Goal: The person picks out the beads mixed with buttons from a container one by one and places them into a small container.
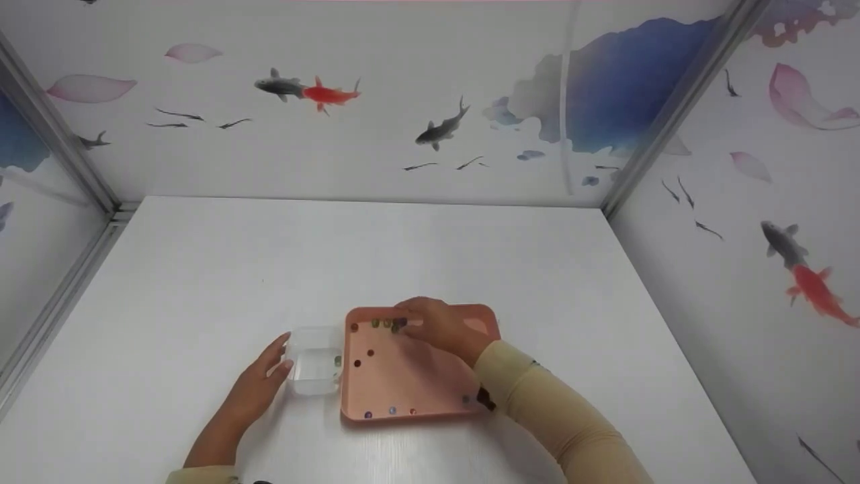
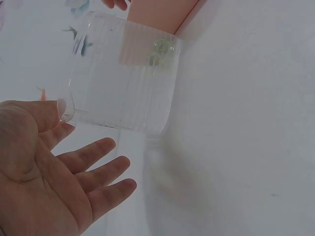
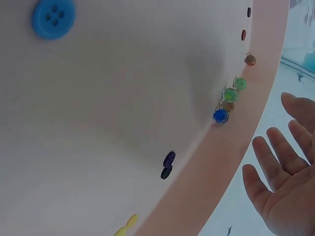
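My left hand point(image 1: 259, 386) is at the left side of a clear plastic box point(image 1: 312, 386). In the left wrist view the thumb touches the box's edge while the other fingers spread apart. Two green marbles point(image 2: 161, 46) show at the box's far end. Over the far side of a pink tray point(image 1: 420, 376), my right hand point(image 1: 440, 326) reaches close to several marbles point(image 3: 230, 95), green, brown and blue. Its fingers look loosely extended in the right wrist view, with nothing seen held. Whether the fingertips touch a marble, I cannot tell.
Buttons also lie in the tray: a large blue one point(image 3: 53, 18), two dark ones point(image 3: 169, 159) and yellow ones point(image 3: 132, 220). More small pieces sit along its near rim. The box stands against the tray's left side on a white table point(image 1: 235, 262). Walls enclose the table.
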Motion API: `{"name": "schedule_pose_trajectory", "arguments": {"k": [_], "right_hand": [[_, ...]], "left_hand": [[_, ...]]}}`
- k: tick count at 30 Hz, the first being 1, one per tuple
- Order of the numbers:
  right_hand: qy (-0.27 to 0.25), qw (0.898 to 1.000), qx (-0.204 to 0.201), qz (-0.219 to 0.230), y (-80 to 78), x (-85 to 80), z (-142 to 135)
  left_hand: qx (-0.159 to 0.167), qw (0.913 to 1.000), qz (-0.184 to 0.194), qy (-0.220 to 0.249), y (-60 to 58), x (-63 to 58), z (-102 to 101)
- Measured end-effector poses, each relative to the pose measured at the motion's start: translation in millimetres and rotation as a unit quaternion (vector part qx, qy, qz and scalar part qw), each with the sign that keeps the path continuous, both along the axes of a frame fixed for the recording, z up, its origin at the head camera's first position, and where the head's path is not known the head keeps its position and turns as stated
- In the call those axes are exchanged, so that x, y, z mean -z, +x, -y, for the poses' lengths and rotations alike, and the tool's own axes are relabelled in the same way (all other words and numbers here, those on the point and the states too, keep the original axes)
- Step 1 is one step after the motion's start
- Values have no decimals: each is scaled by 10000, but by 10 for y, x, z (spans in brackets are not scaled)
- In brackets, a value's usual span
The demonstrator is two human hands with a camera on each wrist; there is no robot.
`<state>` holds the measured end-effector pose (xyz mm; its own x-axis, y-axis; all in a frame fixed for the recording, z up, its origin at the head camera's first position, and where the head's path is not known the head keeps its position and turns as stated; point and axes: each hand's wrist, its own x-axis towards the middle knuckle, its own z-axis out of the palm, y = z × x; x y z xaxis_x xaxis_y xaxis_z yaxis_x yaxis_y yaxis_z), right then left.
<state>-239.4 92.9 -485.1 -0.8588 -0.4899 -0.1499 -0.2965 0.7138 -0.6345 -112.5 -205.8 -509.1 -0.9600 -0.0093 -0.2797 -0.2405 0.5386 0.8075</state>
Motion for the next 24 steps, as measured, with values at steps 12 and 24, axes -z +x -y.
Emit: {"name": "schedule_pose_trajectory", "arguments": {"k": [12,24], "right_hand": [[230,9997,94,41,-22,47,-28],[416,9978,-352,-384,-60,60,-73]], "left_hand": [[-42,10000,-21,-51,11,7,4],[-15,10000,-42,35,3,5,4]]}}
